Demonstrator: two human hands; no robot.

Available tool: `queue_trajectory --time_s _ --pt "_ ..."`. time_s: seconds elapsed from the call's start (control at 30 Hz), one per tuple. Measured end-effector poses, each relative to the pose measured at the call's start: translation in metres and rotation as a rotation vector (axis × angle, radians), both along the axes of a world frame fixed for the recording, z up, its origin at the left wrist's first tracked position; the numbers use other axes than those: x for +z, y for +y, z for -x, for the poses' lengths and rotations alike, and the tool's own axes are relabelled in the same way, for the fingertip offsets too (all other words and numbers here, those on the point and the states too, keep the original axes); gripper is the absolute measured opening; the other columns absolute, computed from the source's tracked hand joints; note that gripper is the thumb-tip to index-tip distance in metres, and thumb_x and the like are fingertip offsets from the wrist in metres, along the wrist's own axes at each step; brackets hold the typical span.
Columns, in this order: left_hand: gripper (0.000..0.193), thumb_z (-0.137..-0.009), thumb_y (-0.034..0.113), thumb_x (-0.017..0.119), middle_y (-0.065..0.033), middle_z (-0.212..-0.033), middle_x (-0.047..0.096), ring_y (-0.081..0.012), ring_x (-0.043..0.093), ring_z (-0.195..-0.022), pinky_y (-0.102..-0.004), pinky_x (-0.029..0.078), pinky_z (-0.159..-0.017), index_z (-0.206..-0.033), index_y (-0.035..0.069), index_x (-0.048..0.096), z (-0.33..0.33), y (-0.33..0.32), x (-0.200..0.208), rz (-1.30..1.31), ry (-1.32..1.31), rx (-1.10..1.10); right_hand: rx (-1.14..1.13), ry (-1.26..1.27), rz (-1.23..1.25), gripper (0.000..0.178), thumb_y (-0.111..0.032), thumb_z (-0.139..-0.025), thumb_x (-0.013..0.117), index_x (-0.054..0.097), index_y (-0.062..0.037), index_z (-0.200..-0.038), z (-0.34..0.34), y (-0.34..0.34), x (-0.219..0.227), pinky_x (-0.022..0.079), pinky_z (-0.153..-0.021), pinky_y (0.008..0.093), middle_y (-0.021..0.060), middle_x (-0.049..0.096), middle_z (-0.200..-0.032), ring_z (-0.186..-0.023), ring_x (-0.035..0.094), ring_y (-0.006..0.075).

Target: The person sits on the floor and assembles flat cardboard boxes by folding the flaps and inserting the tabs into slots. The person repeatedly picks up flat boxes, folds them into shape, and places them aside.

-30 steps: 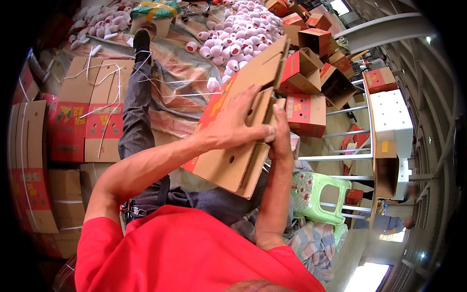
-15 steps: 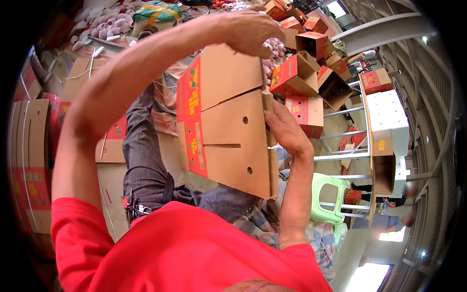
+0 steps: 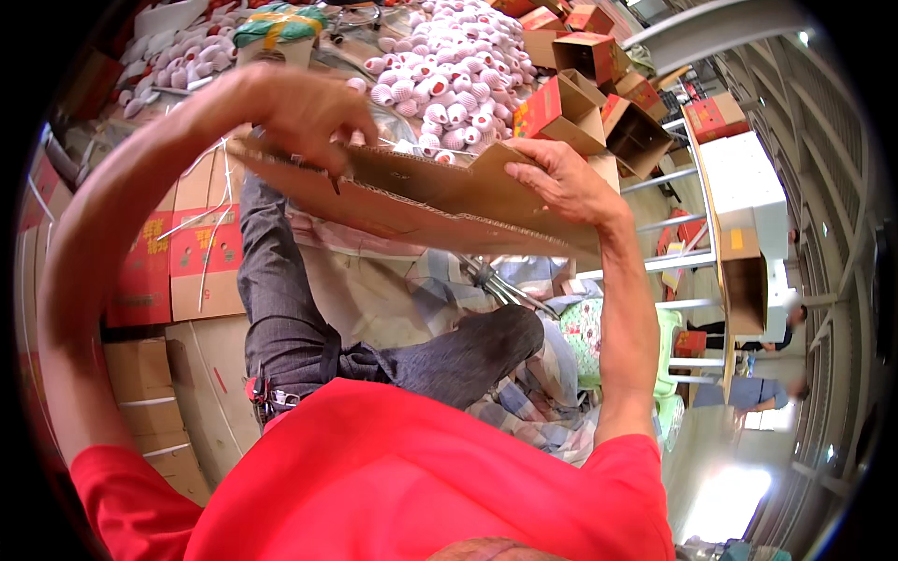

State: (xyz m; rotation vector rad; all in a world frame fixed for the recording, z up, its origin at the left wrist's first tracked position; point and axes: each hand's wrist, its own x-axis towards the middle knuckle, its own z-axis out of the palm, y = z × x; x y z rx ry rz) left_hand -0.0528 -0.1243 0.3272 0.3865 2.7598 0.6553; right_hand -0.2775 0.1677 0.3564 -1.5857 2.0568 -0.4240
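A brown and red cardboard box is held up in front of me, partly folded flat, its long open edge turned toward me. My right hand pinches a brown flap at the box's right end, thumb on the near face and fingers behind. Over the left part of the opening is my left hand, smeared by motion. Its fingers bend down at the box edge, and whether they grip the cardboard is not plain. The inside of the box is mostly hidden.
Beyond the box lies a heap of fruit in pink foam nets. Several opened cartons stand at the far right. Flat cartons lie left of my leg. A green plastic stool and a metal-framed table are right; people stand beyond.
The box has tipped from showing its broad side to showing its open edge. My left hand has swept left across it; my right hand has shifted up to the right-end flap.
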Motion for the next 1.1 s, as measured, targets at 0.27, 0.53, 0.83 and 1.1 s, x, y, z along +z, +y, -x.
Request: queue_trajectory --time_s 0.27,0.53,0.83,1.1 --pt "0.021 -0.087 0.009 0.060 -0.0322 -0.092 0.072 -0.0505 0.071 -0.093 -0.0565 0.056 -0.086 -0.093 -0.008 0.071 -0.020 0.058 -0.039 -0.099 0.309 0.225 -0.736 1.018 0.659 0.093 -0.035 -0.085 0.088 0.040 0.0018 -0.156 -0.003 0.058 -0.065 0.020 -0.128 0.0526 0.0258 0.048 -0.156 -0.145 0.045 0.0386" --pt "0.018 -0.082 0.003 0.057 -0.0361 -0.088 0.070 -0.0501 0.071 -0.092 -0.0543 0.057 -0.083 -0.084 -0.011 0.069 -0.027 0.090 -0.034 -0.120 0.415 0.279 -1.197 -0.815 0.880 0.050 0.003 -0.086 0.060 0.055 0.0029 -0.135 -0.060 0.113 -0.102 0.057 -0.096 0.0439 0.0154 0.065 -0.120 -0.108 0.066 0.0290" --pt "0.047 -0.094 0.018 0.056 -0.0304 -0.124 0.066 -0.0450 0.061 -0.123 -0.0516 0.049 -0.104 -0.135 -0.004 0.051 -0.039 0.066 -0.026 -0.229 0.318 0.283 -0.880 -0.590 0.481 0.053 0.002 -0.086 0.055 0.052 0.0002 -0.139 -0.027 0.103 -0.040 0.055 -0.094 0.0362 0.0099 0.065 -0.118 -0.107 0.064 0.0203" --pt "0.076 -0.092 0.039 0.055 -0.0192 -0.172 0.033 -0.0351 0.023 -0.163 -0.0515 0.017 -0.131 -0.161 0.008 0.047 0.013 0.069 -0.076 -0.770 0.596 0.138 -0.594 -0.170 0.760 0.061 -0.009 -0.095 0.052 0.042 -0.0032 -0.155 0.025 0.092 -0.133 0.038 -0.119 0.0399 0.0146 0.047 -0.154 -0.138 0.049 0.0223"
